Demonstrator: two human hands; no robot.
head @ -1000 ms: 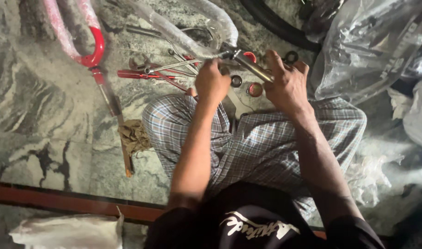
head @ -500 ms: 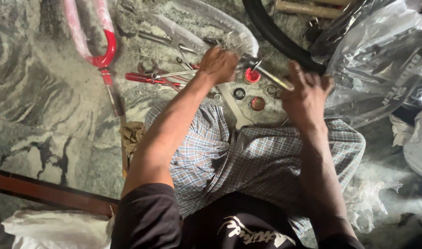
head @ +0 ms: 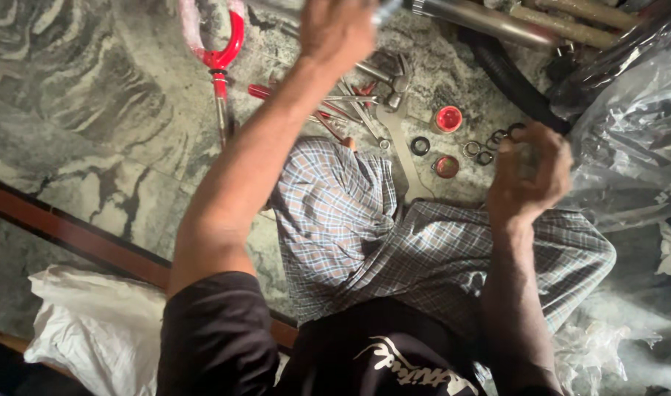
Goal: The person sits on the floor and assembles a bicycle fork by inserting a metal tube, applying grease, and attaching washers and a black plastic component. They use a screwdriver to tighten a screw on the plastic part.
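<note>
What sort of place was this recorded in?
Probably an informal bicycle repair spot on a stone floor: the person sits on the ground among a black tyre, a red fork, a flat spanner and loose rings.

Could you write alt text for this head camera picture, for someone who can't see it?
Seen from above, a person in checked trousers sits on a stone floor, left hand reaching up to a metal tube, right hand hovering by small rings. Between them lie a flat spanner, a hammer and two red caps.
</note>
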